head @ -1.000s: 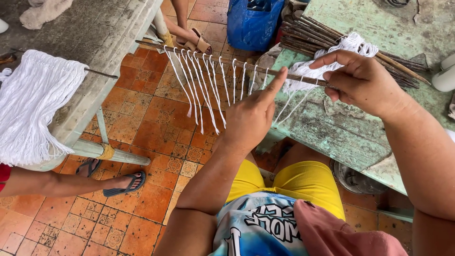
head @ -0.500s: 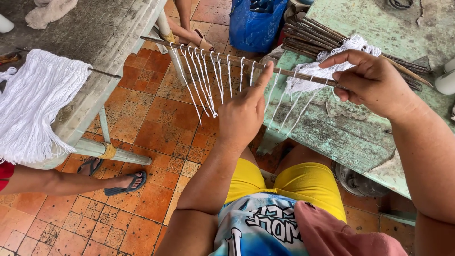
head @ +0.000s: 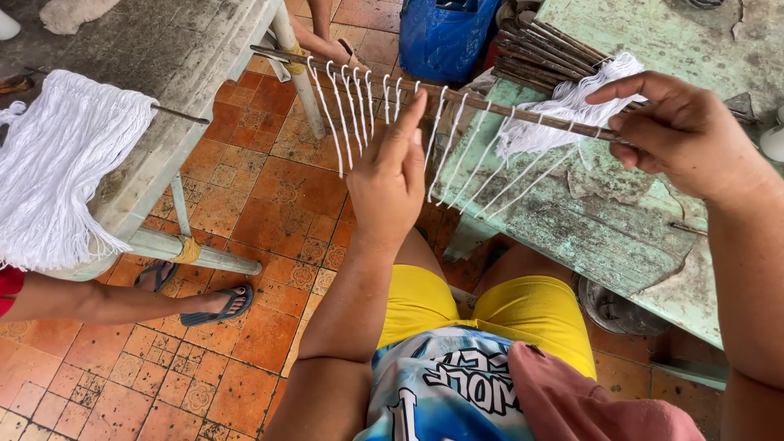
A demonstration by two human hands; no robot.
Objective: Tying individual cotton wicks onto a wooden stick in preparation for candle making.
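Right hand [head: 686, 135] at two o'clock pinches a thin brown stick [head: 457, 94], holding it level above the tiled floor [head: 261, 204]. White cords [head: 353, 106] hang looped along the stick, side by side. Left hand [head: 390, 175], dead centre, has its index finger raised and pressed against the stick among the cords, some hanging to either side of it. At one o'clock, a loose bunch of white cord [head: 563, 110] drapes by the stick over the green counter [head: 588, 220], beside a bundle of dark sticks [head: 547, 49]. At nine o'clock, a white fringe [head: 57, 171] hangs off a grey counter [head: 163, 65]. A blue bag [head: 445, 37] sits at twelve o'clock.
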